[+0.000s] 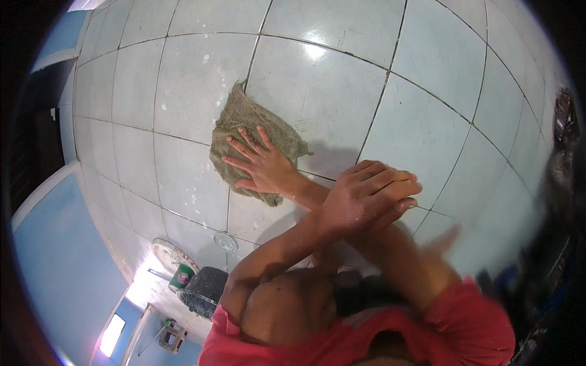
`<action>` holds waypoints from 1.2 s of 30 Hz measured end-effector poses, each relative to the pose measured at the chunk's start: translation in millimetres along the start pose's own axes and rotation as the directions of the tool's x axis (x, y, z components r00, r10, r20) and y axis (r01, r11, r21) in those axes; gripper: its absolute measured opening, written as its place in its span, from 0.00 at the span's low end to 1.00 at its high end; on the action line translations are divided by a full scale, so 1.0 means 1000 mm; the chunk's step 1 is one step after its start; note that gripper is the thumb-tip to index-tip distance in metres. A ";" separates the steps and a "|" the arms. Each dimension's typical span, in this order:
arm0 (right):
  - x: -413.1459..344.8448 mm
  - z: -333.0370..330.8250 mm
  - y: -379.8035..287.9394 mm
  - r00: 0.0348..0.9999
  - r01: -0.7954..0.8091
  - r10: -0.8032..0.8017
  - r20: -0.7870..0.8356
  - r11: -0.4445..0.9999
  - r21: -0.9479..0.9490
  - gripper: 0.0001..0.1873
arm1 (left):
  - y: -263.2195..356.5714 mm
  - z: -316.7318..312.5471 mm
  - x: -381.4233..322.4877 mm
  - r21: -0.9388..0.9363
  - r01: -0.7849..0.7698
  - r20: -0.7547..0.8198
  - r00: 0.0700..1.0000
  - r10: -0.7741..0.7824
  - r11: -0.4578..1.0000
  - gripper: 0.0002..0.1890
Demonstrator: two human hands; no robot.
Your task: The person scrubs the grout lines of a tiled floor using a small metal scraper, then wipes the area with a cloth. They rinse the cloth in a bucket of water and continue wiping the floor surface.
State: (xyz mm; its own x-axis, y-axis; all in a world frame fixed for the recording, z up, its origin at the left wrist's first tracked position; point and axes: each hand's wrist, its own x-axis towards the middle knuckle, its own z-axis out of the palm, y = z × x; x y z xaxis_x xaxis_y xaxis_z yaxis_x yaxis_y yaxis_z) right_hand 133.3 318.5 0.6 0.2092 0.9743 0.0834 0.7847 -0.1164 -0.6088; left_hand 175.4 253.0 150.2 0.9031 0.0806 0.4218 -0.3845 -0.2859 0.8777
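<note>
A worn grey-brown cloth (242, 110) with frayed edges lies spread on the white tiled floor (320, 91). My right hand (263, 167) rests flat on the cloth, palm down, fingers spread, with dark dirt on some of them. My arms are crossed, the left passing over the right. My left hand (371, 194) is above the right forearm, its fingers together and loosely curled; no object shows in it, though its palm is hidden. Whether it touches the forearm, I cannot tell.
Small white spots mark the tiles left of the cloth. A round lid-like disc (225, 242) lies on the floor. By the blue wall (68, 238) stand a black bucket (208, 283), a green can (181, 277) and a pale round basin or lid (169, 254). Dark clutter (561, 169) lines the right.
</note>
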 end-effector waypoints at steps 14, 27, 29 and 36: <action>-0.320 -0.165 0.187 0.241 -0.971 0.756 -0.608 0.184 -0.156 0.40 | 0.027 -0.026 -0.059 0.007 0.317 -0.174 0.934 -0.311 0.948 0.09; -0.161 -0.030 0.011 0.947 -0.303 0.290 -0.136 0.949 -0.089 0.36 | 0.029 0.016 -0.090 0.263 0.075 0.334 0.928 -0.163 0.962 0.12; -0.183 -0.063 0.074 0.917 -0.384 0.337 -0.213 0.891 -0.242 0.37 | 0.028 0.008 -0.090 0.258 0.214 0.249 0.927 -0.279 0.942 0.12; -0.450 -0.184 0.192 0.065 -0.994 0.772 -0.632 -0.007 -0.110 0.40 | 0.015 -0.019 -0.093 0.251 0.412 0.063 0.896 -0.440 0.876 0.11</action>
State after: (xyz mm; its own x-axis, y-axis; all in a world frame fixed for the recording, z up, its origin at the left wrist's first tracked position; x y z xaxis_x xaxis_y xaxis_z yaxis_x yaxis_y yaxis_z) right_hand 297.6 -178.0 -8.7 0.9883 -0.1488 0.0340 -0.1492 -0.9888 0.0081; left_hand 81.6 259.4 128.8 0.9902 0.1377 -0.0224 0.0835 -0.4567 0.8857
